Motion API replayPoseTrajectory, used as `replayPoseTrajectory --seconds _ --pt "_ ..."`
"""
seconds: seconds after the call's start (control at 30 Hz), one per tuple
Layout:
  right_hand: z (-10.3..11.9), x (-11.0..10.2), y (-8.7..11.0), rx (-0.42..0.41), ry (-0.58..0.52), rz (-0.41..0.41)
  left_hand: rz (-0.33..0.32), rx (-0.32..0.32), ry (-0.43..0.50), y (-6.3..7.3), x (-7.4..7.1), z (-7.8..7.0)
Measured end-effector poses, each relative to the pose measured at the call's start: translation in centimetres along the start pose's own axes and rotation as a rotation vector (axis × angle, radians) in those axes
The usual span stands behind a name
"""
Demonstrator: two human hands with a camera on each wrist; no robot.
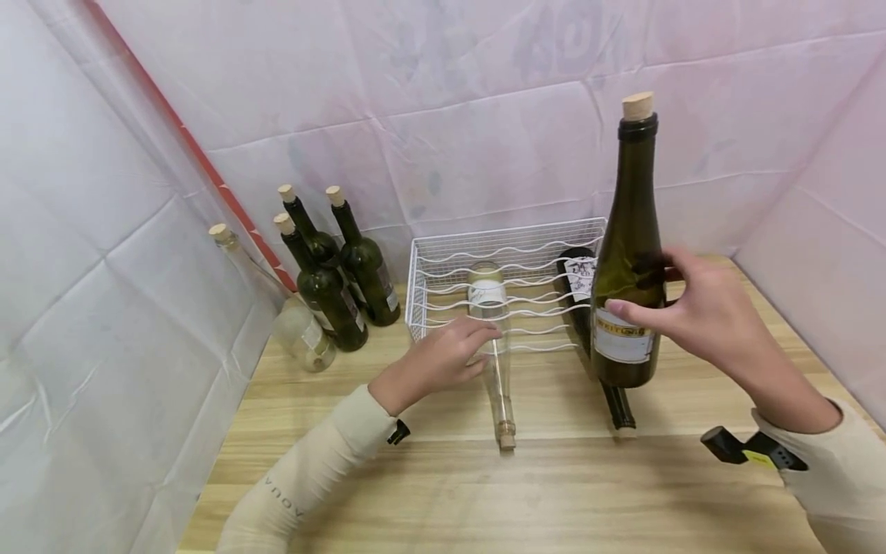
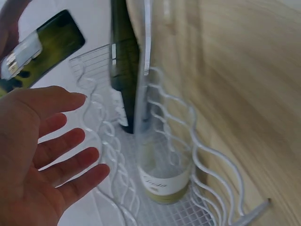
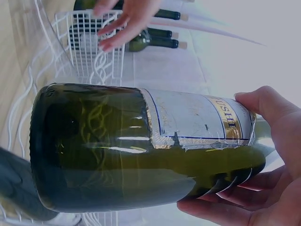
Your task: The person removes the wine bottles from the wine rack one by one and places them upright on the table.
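Observation:
My right hand (image 1: 706, 308) grips a corked green wine bottle (image 1: 626, 238) around its body, thumb over the white label. The bottle stands upright in the head view, raised over the right side of a white wire wine rack (image 1: 413, 288). My left hand (image 2: 35, 155) holds nothing; its fingers are spread and slightly bent beside a clear glass bottle (image 2: 162, 150). That clear bottle lies in the rack with its corked neck toward me. On the right of the rack lies a dark bottle (image 1: 580, 278), partly hidden behind the held one.
Left of the rack stand three corked green bottles, one (image 1: 320, 288) in front. A clear corked bottle (image 1: 304, 335) stands at the far left, near the table's (image 1: 484, 500) left edge. White sheeting (image 1: 484, 154) hangs behind and at both sides.

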State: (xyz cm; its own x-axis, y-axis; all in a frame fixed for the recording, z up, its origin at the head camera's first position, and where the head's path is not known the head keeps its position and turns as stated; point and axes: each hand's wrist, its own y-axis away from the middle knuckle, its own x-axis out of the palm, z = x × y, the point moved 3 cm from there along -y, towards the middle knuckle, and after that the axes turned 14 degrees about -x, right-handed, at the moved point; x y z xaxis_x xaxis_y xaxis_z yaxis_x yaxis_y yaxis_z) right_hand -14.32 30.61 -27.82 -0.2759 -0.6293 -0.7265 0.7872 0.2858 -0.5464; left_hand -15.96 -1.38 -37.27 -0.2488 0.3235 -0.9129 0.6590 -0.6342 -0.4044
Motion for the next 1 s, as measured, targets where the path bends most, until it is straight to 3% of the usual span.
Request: replayPoseTrajectory --seconds 0.3,0.5,0.73,1.0 --pt "-2.1 -2.2 0.7 0.116 0.023 0.041 -0.042 0.199 -0.229 0.4 3.1 -0.2" --pt "-3.7 -3.4 0.9 0.175 0.052 0.040 -0.027 0.201 -0.292 0.5 4.1 0.3" --pt "-5.8 -4.6 1.0 0.237 0.095 0.012 0.035 0.224 -0.388 0.5 4.9 0.5" --pt "-8.9 -5.1 0.8 0.333 0.109 0.026 0.032 0.256 -0.438 -0.1 6.1 0.6"
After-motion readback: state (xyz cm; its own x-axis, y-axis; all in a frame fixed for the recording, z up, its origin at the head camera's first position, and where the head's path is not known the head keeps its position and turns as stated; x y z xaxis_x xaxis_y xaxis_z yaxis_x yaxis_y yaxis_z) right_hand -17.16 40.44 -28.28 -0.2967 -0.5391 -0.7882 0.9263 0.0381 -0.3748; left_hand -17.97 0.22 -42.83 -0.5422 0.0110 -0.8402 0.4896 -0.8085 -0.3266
